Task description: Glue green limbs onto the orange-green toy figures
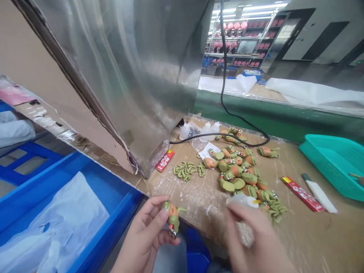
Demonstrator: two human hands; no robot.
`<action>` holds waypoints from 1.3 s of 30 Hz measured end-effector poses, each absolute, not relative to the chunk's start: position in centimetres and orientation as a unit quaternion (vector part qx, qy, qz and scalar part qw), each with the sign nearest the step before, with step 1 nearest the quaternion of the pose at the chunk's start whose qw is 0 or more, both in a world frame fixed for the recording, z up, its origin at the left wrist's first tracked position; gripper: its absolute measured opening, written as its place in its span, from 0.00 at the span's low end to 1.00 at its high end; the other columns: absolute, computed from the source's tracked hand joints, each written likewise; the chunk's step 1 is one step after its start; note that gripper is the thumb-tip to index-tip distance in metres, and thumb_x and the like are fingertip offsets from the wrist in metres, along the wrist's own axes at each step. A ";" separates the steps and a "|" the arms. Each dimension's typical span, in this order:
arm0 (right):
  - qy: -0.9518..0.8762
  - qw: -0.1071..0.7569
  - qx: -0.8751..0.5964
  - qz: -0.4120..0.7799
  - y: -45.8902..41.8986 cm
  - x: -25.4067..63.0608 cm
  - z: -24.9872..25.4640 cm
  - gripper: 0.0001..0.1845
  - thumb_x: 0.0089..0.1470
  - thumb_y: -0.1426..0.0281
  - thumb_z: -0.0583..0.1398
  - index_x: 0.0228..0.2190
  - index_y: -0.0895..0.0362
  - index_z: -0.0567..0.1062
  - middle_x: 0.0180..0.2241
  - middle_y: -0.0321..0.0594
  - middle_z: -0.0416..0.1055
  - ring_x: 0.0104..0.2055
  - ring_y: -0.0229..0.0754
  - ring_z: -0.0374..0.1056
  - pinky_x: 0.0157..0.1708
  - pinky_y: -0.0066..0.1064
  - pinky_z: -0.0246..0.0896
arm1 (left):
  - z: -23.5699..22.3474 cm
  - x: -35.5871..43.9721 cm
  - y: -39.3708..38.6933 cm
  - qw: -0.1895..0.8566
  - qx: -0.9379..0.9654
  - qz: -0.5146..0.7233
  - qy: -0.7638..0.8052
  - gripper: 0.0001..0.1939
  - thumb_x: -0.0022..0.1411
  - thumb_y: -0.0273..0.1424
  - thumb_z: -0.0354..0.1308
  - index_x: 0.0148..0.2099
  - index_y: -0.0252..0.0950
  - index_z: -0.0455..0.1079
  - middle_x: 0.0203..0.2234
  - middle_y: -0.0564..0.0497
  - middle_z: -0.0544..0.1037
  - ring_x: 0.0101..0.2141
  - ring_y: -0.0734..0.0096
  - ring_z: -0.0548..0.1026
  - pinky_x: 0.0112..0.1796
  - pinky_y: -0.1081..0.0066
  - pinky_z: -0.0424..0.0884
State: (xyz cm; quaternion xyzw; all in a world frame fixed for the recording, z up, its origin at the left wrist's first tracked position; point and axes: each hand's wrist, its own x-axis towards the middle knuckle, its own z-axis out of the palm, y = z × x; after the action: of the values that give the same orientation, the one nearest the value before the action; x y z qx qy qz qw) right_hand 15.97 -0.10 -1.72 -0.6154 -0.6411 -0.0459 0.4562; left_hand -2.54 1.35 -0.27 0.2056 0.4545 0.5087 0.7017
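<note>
My left hand (148,235) pinches a small green and orange toy figure (172,219) between thumb and fingers, near the table's front edge. My right hand (256,242), blurred by motion, is closed round a small white squeeze bottle (243,216) with a yellow tip, held just right of the figure. Behind both hands, a pile of similar green and orange figure parts (241,174) lies on the brown table (313,235). A cluster of small green pieces (186,170) lies left of the pile.
A blue bin (113,197) lined with a clear plastic bag sits at the left. A foil-covered board (127,76) leans over the table. A teal basket (335,163), red strips (303,193), a white knife (320,193), small bottles (199,131) and a black cable (227,113) are about.
</note>
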 end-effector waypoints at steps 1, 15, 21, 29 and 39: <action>-0.697 0.395 -0.598 0.004 0.9 15.1 -1.6 0.08 0.58 0.71 0.53 0.41 0.55 0.67 0.36 0.40 0.70 0.37 0.43 0.67 0.39 0.35 0.62 | -0.3 -2.6 1.4 0.701 0.207 0.509 0.455 0.13 0.51 0.30 0.65 0.40 0.35 0.71 0.22 0.53 0.76 0.21 0.74 0.71 0.19 0.70 0.75; -0.672 0.273 -0.682 0.095 7.8 12.3 -3.4 0.03 0.51 0.75 0.60 0.28 0.58 0.69 0.29 0.34 0.66 0.33 0.40 0.63 0.34 0.32 0.57 | -0.6 -3.3 1.6 0.680 0.198 0.522 0.476 0.15 0.47 0.31 0.68 0.38 0.34 0.71 0.22 0.53 0.76 0.20 0.74 0.70 0.18 0.70 0.74; -0.665 0.264 -0.696 0.066 8.4 12.2 -3.5 0.03 0.52 0.72 0.60 0.28 0.59 0.70 0.29 0.35 0.66 0.36 0.41 0.62 0.38 0.35 0.57 | -0.9 -3.1 1.7 0.687 0.200 0.519 0.467 0.14 0.48 0.31 0.67 0.38 0.34 0.71 0.22 0.53 0.76 0.20 0.74 0.70 0.18 0.70 0.74; -0.640 0.272 -0.717 0.056 8.8 11.8 -3.5 0.05 0.52 0.70 0.60 0.27 0.58 0.71 0.28 0.35 0.65 0.36 0.42 0.62 0.40 0.39 0.56 | -0.9 -2.9 1.6 0.674 0.199 0.520 0.485 0.16 0.46 0.31 0.68 0.39 0.34 0.71 0.23 0.53 0.76 0.20 0.74 0.71 0.18 0.71 0.74; -0.592 0.444 -0.640 0.208 3.6 13.9 -0.8 0.07 0.56 0.64 0.55 0.32 0.53 0.71 0.27 0.32 0.72 0.27 0.37 0.69 0.28 0.24 0.66 | -0.6 -3.0 1.4 0.736 0.209 0.476 0.433 0.13 0.49 0.31 0.67 0.38 0.35 0.72 0.23 0.53 0.76 0.21 0.75 0.71 0.19 0.70 0.75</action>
State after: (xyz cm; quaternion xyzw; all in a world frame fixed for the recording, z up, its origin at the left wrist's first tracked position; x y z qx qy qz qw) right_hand 13.94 3.63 -0.80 -0.6401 -0.5917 0.2077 0.4439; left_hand -3.04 1.44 -0.58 0.2085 0.4328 0.4763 0.7365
